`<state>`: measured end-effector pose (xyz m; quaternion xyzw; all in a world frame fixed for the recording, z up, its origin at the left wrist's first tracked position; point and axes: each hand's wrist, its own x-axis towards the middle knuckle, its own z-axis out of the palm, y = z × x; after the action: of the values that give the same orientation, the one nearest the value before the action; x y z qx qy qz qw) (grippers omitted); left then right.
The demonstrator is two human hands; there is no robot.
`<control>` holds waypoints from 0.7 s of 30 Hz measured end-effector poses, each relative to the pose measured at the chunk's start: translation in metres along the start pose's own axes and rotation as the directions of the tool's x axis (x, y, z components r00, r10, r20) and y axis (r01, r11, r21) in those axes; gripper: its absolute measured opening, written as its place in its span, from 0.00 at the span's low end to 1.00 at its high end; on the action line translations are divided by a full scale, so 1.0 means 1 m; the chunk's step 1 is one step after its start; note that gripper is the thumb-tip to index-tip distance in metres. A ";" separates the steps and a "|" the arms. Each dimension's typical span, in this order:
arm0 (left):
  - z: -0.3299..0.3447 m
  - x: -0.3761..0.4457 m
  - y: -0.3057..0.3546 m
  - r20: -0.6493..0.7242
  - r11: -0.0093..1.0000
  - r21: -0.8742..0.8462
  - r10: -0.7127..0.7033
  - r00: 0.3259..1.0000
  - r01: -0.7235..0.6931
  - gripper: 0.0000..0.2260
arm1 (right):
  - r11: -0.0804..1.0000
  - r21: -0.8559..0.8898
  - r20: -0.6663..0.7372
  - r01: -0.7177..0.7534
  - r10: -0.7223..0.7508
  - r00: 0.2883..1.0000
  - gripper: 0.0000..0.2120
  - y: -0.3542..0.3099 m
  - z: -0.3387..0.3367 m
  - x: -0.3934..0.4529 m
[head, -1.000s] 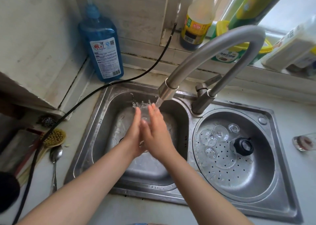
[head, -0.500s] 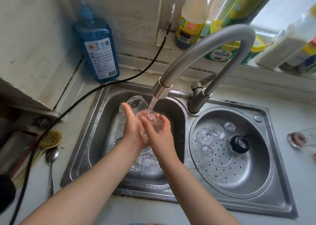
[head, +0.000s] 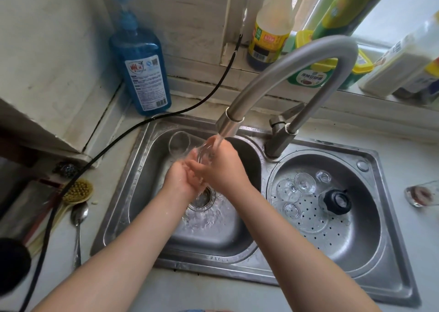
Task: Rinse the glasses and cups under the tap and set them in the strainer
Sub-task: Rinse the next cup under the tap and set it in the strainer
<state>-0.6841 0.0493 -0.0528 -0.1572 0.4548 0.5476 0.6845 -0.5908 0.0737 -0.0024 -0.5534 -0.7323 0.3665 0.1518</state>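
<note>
Head view. In the middle of the frame, both hands meet over the left basin (head: 147, 216) of a steel double sink, under the tap (head: 285, 74), whose spout ends just above them. Water runs from the spout onto the right hand (head: 223, 166) and the clear glass (head: 205, 153) it grips; the fingers curl round the glass, which lies tilted. A second glass (head: 179, 144) lies tilted just left of it, its open mouth toward the upper left; the left hand (head: 181, 178) is below it, fingers curled up toward its base, but I cannot tell if it grips this glass or only cups it. The hands touch at the fingers. Water pools round the drain (head: 204, 201) below them.

At the right of the frame, the round basin holds the strainer (head: 332, 235), a perforated steel pan. Four clear glasses (head: 305, 183) stand mouth-down in its upper left part, with a black-rimmed lid (head: 337, 201) beside them. Another glass (head: 420, 195) with a brown residue lies on the counter at the right edge.

At the upper left stands a blue soap bottle (head: 142, 74); a brush (head: 77, 190) and a spoon (head: 78, 223) lie at the left.
</note>
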 end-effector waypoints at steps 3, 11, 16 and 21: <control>-0.003 -0.003 0.000 -0.030 1.000 -0.011 -0.023 0.999 0.023 0.18 | 0.990 -0.115 -0.023 0.079 -0.082 0.996 0.26 0.002 -0.005 -0.002; 0.022 -0.020 -0.033 0.072 0.950 0.253 -0.208 0.975 0.184 0.33 | 0.986 -0.116 -0.073 0.119 -0.128 0.989 0.28 0.058 -0.023 -0.047; 0.041 -0.006 -0.079 -0.033 0.779 0.579 -0.272 0.962 0.240 0.34 | 1.000 0.022 -0.277 0.015 -0.008 0.961 0.27 0.101 -0.060 -0.087; 0.051 0.002 -0.142 0.129 0.237 0.964 -0.031 0.991 -0.118 0.16 | 0.974 0.022 -0.426 -0.224 0.211 0.880 0.29 0.153 -0.127 -0.134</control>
<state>-0.5346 0.0372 -0.0666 0.3448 0.6574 0.1775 0.6461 -0.3580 0.0149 0.0011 -0.7007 -0.6199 0.2413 0.2580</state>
